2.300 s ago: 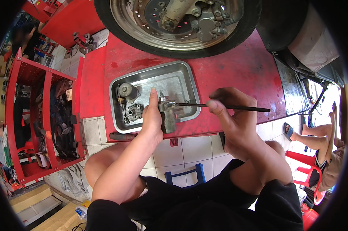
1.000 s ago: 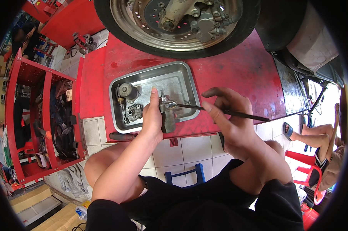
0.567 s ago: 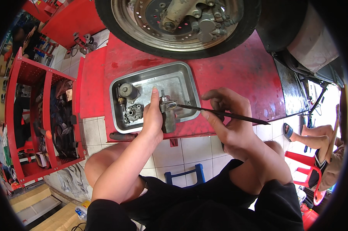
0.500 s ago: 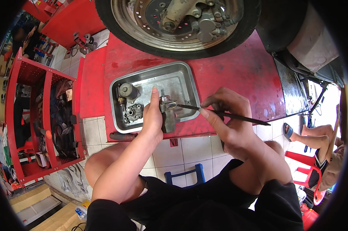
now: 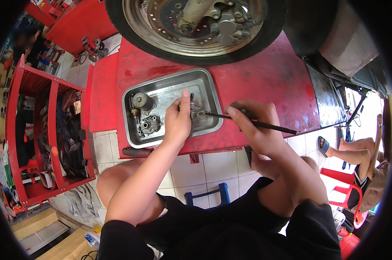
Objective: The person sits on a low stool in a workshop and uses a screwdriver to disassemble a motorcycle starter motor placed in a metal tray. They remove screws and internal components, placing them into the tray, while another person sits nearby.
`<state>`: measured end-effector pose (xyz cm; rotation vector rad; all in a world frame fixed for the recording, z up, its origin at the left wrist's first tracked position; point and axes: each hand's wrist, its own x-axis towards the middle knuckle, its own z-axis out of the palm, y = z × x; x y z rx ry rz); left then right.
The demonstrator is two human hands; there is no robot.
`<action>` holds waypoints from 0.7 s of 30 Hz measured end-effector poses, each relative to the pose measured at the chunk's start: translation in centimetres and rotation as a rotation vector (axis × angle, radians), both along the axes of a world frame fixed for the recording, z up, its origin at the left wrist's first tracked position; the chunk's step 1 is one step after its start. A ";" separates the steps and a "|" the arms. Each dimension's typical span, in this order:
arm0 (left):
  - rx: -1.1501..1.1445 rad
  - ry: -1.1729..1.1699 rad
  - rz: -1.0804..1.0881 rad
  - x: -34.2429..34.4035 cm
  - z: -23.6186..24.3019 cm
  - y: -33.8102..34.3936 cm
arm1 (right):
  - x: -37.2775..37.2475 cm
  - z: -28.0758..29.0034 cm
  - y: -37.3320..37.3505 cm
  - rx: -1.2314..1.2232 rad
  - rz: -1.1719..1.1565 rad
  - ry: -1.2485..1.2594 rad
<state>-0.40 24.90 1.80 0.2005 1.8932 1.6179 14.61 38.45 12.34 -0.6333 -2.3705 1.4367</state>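
Note:
My left hand (image 5: 178, 121) is closed around a small grey metal mechanical part (image 5: 197, 108), thumb pointing up, above the right half of a steel tray (image 5: 172, 86). The fingers hide much of the part. Between the fingers of my right hand (image 5: 258, 123) is a thin black brush-like stick (image 5: 276, 127), slanting down to the right. Its narrow tip meets the metal part. Inside the tray's left side lie a dark cylindrical motor (image 5: 143, 101), a round metal housing (image 5: 150, 125) and a brass-coloured fitting (image 5: 136, 113).
The tray rests on a red platform (image 5: 252, 89), below a motorcycle wheel (image 5: 196, 57). A dark handle (image 5: 136, 151) lies at the platform's near edge. A red tool rack (image 5: 53, 130) stands left, a blue stool (image 5: 208, 195) below. Another person's leg (image 5: 352, 157) shows at right.
The metal part has been turned in my left hand and shifted slightly up and right, so less of its body shows. My right hand keeps the stick's tip on it.

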 end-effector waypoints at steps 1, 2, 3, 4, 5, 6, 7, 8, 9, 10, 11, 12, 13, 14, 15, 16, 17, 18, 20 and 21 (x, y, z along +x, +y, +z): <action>-0.041 0.094 -0.010 -0.2 -0.8 0.3 | -0.1 -0.2 0.2 0.000 0.009 -0.009; -0.079 0.186 -0.024 -0.3 -1.0 0.8 | 0.0 -0.6 0.5 0.002 0.013 -0.021; -0.094 0.182 -0.043 -0.4 -1.2 1.2 | -0.1 -1.6 0.8 -0.009 0.032 -0.017; -0.140 0.252 -0.077 -0.4 -1.4 1.3 | 0.1 -1.6 0.9 0.010 0.036 -0.082; -0.190 0.320 -0.106 -0.4 -0.8 1.4 | 0.0 -1.9 1.0 0.021 0.067 -0.102; -0.235 0.387 -0.146 -0.2 0.1 1.9 | 0.2 -2.1 1.2 0.033 0.087 -0.127; -0.286 0.410 -0.185 0.1 1.1 2.1 | 0.2 -1.5 1.3 0.035 0.104 -0.224; -0.280 0.430 -0.191 0.0 0.8 2.1 | 0.3 -1.6 1.4 0.054 0.110 -0.216; -0.274 0.450 -0.196 -0.1 0.2 2.2 | 0.5 -1.8 1.5 0.072 0.116 -0.209; -0.269 0.470 -0.201 -0.4 -0.5 2.3 | 0.7 -1.9 1.6 0.091 0.122 -0.202; -0.229 0.379 -0.173 -0.5 -0.8 2.4 | 1.0 -2.0 1.6 0.101 0.117 -0.191; -0.195 0.345 -0.152 -0.7 -1.1 2.4 | 1.2 -2.2 1.8 0.121 0.122 -0.148; -0.162 0.311 -0.130 -1.0 -1.3 2.4 | 1.3 -2.6 2.0 0.141 0.126 -0.105; -0.132 0.269 -0.109 -1.0 -1.3 2.4 | 1.5 -2.9 2.2 0.157 0.131 -0.069; -0.142 0.217 -0.102 -0.7 -0.4 2.4 | 1.8 -2.9 2.4 0.164 0.137 -0.098; -0.054 0.220 -0.033 -0.4 0.6 3.0 | 1.6 -2.9 2.9 0.206 0.162 -0.076; -0.041 0.223 0.010 -0.9 0.0 2.7 | 1.4 -2.9 2.7 0.229 0.199 -0.066; -0.127 0.111 0.024 -2.1 -0.9 1.8 | 1.2 -2.9 2.2 0.227 0.198 -0.065; -0.069 -0.100 0.009 -1.8 1.9 1.3 | 0.7 -2.5 1.5 0.141 0.160 -0.108; -0.043 -0.139 0.052 -1.6 2.7 1.6 | 0.4 -2.6 1.1 0.100 0.161 -0.078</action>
